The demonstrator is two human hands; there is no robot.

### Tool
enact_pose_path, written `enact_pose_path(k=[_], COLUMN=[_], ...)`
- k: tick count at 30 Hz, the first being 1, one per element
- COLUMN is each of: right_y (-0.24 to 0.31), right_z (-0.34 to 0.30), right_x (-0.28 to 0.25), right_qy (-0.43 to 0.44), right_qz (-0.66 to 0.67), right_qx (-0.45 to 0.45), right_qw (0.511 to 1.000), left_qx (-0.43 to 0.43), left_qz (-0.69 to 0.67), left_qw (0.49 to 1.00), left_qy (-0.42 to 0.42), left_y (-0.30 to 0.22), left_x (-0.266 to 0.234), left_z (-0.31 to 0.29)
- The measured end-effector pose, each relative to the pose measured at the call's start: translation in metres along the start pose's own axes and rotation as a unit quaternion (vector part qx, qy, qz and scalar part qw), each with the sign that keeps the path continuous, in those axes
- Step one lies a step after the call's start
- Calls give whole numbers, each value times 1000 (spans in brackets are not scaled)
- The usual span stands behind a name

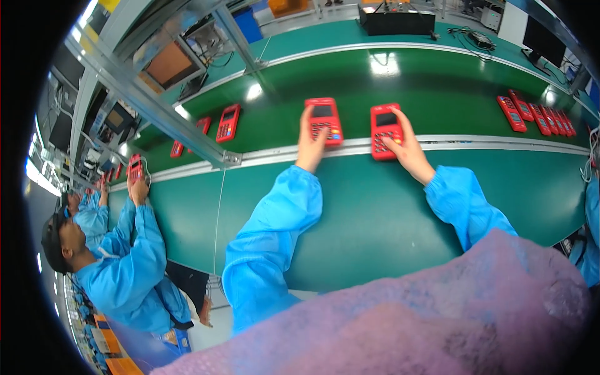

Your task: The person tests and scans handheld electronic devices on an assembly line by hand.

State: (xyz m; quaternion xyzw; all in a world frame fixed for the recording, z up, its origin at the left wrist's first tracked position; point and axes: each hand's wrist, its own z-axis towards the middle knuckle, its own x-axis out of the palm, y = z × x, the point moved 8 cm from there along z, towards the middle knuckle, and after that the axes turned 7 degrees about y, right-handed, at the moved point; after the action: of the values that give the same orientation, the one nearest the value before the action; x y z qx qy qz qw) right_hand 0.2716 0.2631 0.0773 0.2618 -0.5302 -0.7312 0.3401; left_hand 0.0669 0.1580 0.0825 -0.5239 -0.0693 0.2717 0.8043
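Observation:
Red handheld card payment terminals with a dark screen and a keypad are in both of my hands. My left hand (pixel 309 146) is closed around the side of one terminal (pixel 327 116), its thumb over the keypad. In my right hand (pixel 409 149) is a second terminal (pixel 380 131), gripped from its right side with the thumb across its lower keys. Both terminals are face up over the near edge of the green conveyor belt (pixel 281 87), a short gap apart. Whether they touch the belt cannot be seen. Blue sleeves cover both my forearms.
A metal rail (pixel 269 155) divides the belt from the green worktop (pixel 369 212). More terminals (pixel 512 114) lie grouped at the right; another terminal (pixel 229 123) lies left. A slanted metal post (pixel 169 115) stands left. Beside it, a co-worker (pixel 119 281) holds a red terminal.

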Motion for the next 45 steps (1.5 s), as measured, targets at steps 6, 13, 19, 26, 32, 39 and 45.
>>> enact_pose_path(k=[6,13,19,26,32,39,45], right_y=[-46,-15,8,17,-5,35,37], right_z=[87,72,30,-64,-61,-46,-94], right_x=[-12,-28,-153,-373,-412,-168,-49], right_qy=[-69,-98,-188,-383,-338,-17,250], right_qz=[-273,-461,-599,-723,-666,-548,-490], right_qx=[-37,-84,-62,174,237,-95,-139], right_qw=[959,878,776,548,621,831,824], left_qx=[-67,82,189,204,218,177,121], left_qz=[316,559,536,449,407,381,416], left_qw=[945,818,822,863,876,885,849], left_qy=[-48,-109,27,108,140,201,302], left_y=[40,14,-33,-65,-81,-100,-90], left_x=[-62,-64,15,77,120,160,176], left_z=[52,41,17,-12,-36,-68,-81])
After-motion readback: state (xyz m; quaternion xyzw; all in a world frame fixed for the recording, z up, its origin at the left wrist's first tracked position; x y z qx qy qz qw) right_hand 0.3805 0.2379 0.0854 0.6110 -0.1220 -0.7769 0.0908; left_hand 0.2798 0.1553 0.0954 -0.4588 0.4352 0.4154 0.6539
